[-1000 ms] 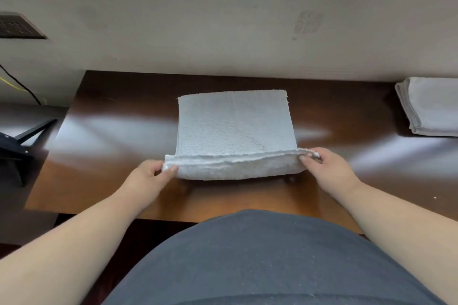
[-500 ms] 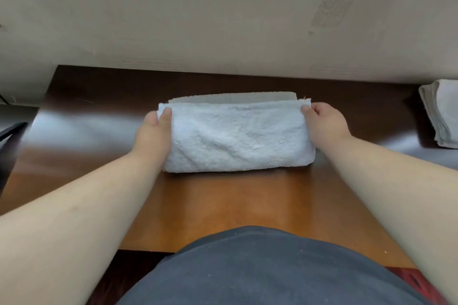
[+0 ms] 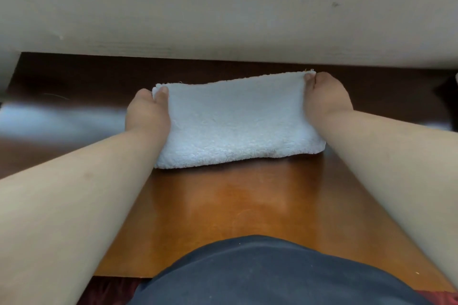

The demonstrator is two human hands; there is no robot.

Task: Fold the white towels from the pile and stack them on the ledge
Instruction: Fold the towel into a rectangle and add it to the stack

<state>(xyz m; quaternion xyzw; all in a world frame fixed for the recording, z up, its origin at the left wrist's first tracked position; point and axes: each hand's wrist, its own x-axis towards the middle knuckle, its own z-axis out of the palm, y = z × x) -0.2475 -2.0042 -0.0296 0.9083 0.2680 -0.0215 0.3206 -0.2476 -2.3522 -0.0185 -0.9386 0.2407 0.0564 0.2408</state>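
Surface: glossy brown wooden ledge [image 3: 223, 205] against a plain pale wall [image 3: 223, 7].
Hidden: fingers tucked behind the towel's far corners; ledge's right end cut off, dark and blurred.
Towel [image 3: 235, 119]: white terry, folded oblong, flat near the ledge's far edge.
Left hand [image 3: 148, 114]: pinches the far left corner.
Right hand [image 3: 322, 96]: pinches the far right corner.
Change: the underlayer strip seen half a second ago is now covered.
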